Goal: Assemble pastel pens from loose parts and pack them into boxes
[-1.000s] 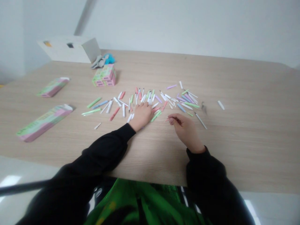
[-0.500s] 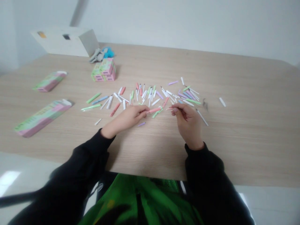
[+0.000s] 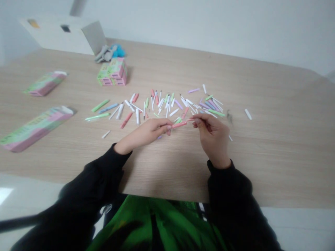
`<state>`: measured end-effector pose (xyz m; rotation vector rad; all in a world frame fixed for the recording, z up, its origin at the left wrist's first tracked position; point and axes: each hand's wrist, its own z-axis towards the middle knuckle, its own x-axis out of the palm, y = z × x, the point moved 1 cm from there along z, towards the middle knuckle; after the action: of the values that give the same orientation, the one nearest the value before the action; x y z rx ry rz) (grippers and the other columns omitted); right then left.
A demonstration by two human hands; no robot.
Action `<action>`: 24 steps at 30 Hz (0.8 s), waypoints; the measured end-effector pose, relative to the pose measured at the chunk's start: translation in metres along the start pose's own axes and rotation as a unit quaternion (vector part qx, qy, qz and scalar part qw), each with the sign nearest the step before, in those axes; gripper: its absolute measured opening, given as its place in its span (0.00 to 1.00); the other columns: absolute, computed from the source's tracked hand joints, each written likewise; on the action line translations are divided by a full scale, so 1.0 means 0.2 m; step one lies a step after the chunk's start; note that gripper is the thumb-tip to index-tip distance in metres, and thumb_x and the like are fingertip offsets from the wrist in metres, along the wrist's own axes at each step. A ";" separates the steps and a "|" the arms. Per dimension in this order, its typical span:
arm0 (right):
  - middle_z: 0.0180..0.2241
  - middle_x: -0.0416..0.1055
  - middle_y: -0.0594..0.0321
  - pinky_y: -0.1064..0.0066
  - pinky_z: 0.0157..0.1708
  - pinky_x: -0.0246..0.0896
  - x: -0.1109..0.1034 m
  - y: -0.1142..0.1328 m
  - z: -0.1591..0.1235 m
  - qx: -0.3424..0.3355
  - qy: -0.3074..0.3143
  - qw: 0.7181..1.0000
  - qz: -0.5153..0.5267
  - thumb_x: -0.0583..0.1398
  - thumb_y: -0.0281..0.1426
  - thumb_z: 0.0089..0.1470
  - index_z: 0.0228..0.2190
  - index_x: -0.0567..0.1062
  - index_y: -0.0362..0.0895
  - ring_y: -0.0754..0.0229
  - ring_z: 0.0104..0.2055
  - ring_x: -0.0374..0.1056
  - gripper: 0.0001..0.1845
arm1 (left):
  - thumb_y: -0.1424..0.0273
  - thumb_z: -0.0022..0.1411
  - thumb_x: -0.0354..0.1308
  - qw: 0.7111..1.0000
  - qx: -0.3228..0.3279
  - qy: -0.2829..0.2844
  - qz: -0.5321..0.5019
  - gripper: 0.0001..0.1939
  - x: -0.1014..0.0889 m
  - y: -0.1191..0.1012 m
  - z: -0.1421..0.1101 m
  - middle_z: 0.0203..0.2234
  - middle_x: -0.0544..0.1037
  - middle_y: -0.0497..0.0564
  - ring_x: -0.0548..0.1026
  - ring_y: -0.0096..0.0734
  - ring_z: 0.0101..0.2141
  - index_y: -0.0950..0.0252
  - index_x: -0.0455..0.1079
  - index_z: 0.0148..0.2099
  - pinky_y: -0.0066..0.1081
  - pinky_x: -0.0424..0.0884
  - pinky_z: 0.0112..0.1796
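Observation:
My left hand (image 3: 153, 131) is closed in a pinch on the rear end of a pink pen barrel (image 3: 179, 124), which points to the right. Facing it, my right hand (image 3: 211, 136) pinches a thin pink stick-like piece (image 3: 191, 120); its exact kind is too small to make out. The piece's tip is close to the barrel's front end, and I cannot tell whether they touch. Just beyond the hands lie another pink barrel (image 3: 185, 112), a green pen part (image 3: 178, 120) and several white refills with dark tips. A purple part is partly hidden under my left hand.
Pen barrels, caps and refills are strewn across the middle of the wooden table (image 3: 274, 150). At the left lie two long printed cartons, one nearer (image 3: 36, 127) and one farther (image 3: 47, 83). Small stacked boxes (image 3: 112, 72), crumpled gloves (image 3: 110, 53) and a white box (image 3: 62, 36) stand behind.
My left hand with the pink barrel has moved right, closing the gap to the thin piece in my right hand. The view has shifted slightly.

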<state>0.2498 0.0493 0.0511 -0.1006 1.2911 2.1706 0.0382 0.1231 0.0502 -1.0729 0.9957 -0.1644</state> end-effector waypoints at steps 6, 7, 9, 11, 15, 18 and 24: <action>0.33 0.80 0.64 0.65 0.40 0.72 -0.01 0.01 0.01 -0.021 0.026 0.999 -0.034 0.60 0.27 0.61 0.37 0.81 0.48 0.59 0.35 0.75 0.09 | 0.63 0.73 0.49 1.000 -0.002 0.000 -0.003 0.17 -0.02 0.01 -0.02 0.31 0.77 0.48 0.74 0.30 0.33 0.64 0.74 0.37 0.29 0.67 0.38; 0.34 0.80 0.63 0.64 0.41 0.72 0.00 0.02 0.01 -0.024 0.038 0.998 -0.044 0.60 0.27 0.60 0.37 0.81 0.48 0.59 0.36 0.76 0.08 | 0.62 0.73 0.49 1.000 -0.002 0.001 -0.002 0.17 -0.02 0.01 -0.02 0.30 0.77 0.48 0.74 0.30 0.33 0.64 0.74 0.37 0.30 0.67 0.38; 0.35 0.81 0.64 0.64 0.42 0.72 0.01 0.05 0.01 -0.034 0.049 0.997 -0.052 0.61 0.27 0.60 0.36 0.81 0.48 0.58 0.38 0.76 0.08 | 0.62 0.73 0.49 1.000 -0.001 0.000 -0.008 0.17 -0.02 0.01 -0.02 0.30 0.77 0.48 0.73 0.30 0.32 0.64 0.75 0.38 0.30 0.67 0.38; 0.36 0.82 0.64 0.63 0.44 0.72 0.02 0.08 0.02 -0.044 0.045 0.997 -0.036 0.61 0.27 0.61 0.37 0.81 0.49 0.58 0.40 0.77 0.08 | 0.61 0.73 0.50 0.999 0.006 -0.001 -0.034 0.17 -0.01 0.02 -0.02 0.32 0.78 0.48 0.74 0.31 0.34 0.64 0.76 0.39 0.30 0.67 0.39; 0.42 0.83 0.64 0.60 0.52 0.72 0.05 0.15 0.05 -0.052 0.038 0.997 0.042 0.62 0.28 0.62 0.42 0.81 0.50 0.56 0.46 0.79 0.09 | 0.61 0.73 0.51 0.990 0.042 0.009 -0.131 0.15 0.00 0.02 -0.02 0.36 0.80 0.50 0.76 0.31 0.39 0.64 0.76 0.42 0.31 0.69 0.43; 0.40 0.83 0.64 0.57 0.53 0.73 0.07 0.19 0.07 -0.045 0.056 0.996 0.044 0.63 0.32 0.63 0.41 0.83 0.50 0.55 0.46 0.80 0.08 | 0.62 0.73 0.52 0.983 0.057 0.009 -0.173 0.14 -0.01 0.02 -0.03 0.36 0.81 0.52 0.76 0.31 0.38 0.65 0.76 0.43 0.32 0.70 0.45; 0.47 0.82 0.63 0.53 0.57 0.70 0.09 0.18 0.07 -0.045 0.111 0.990 0.072 0.59 0.38 0.66 0.49 0.81 0.52 0.54 0.52 0.77 0.14 | 0.62 0.72 0.53 0.975 0.031 -0.056 -0.212 0.15 -0.04 0.02 -0.04 0.37 0.82 0.53 0.78 0.33 0.41 0.66 0.76 0.43 0.33 0.71 0.47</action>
<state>0.2193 0.0565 0.0798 -0.3017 1.3560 2.3957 0.0260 0.1235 0.0511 -1.2134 0.6466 -0.4750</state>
